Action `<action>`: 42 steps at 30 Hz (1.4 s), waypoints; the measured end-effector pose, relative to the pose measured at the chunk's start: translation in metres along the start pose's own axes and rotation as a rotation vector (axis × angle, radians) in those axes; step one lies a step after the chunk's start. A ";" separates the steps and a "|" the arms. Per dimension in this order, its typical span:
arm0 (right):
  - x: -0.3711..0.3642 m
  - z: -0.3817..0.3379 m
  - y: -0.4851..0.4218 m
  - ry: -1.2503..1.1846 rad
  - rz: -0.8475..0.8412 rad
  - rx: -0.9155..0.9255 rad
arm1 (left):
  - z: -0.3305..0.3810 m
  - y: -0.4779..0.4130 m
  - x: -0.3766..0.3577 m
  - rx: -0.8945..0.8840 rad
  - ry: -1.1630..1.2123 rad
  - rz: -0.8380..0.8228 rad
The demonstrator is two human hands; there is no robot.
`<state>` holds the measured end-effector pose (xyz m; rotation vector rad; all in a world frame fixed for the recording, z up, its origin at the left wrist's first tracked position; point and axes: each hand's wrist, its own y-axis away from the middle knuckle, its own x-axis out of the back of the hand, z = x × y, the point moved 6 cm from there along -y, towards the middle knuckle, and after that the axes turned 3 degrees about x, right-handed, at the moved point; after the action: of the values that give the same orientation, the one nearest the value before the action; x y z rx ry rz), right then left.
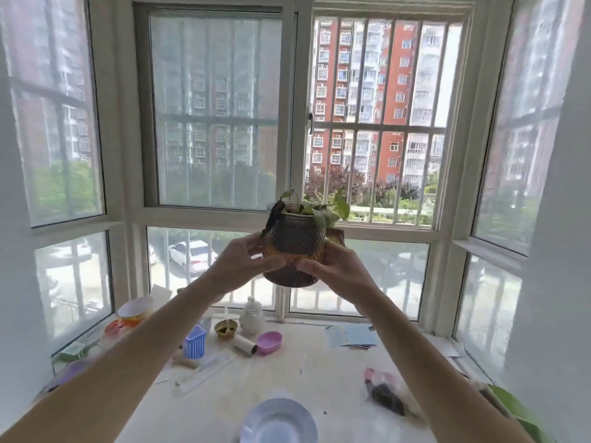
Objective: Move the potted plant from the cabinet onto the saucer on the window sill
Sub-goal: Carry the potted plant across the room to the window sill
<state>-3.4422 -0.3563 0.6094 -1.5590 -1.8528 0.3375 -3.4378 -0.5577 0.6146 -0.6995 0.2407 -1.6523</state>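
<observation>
While both hands' fingers [271, 262] clasp it, the potted plant [295, 251] hangs upright above the saucer [278, 422].

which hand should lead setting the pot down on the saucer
Neither clearly: the left hand and right hand grip opposite sides of the potted plant, held up in the air. The saucer lies centred below, between the forearms, so lowering with both looks safest.

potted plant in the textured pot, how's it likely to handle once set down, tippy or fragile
The potted plant, held up by both hands, left and right, looks squat, so probably steady on the saucer. Its bumpy surface likely grips well. The thin leaves droop over the rim and would probably bend or tear if brushed.
</observation>
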 end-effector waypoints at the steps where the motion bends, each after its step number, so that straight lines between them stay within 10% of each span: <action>1: -0.001 0.006 -0.007 0.002 0.008 -0.006 | -0.006 -0.009 0.002 -0.003 0.011 -0.013; 42: -0.051 0.163 -0.008 0.072 -0.008 -0.057 | -0.184 -0.027 -0.026 0.033 0.153 -0.077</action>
<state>-3.5508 -0.3700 0.4780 -1.5806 -1.8276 0.2231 -3.5625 -0.5691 0.4746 -0.5640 0.2981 -1.7820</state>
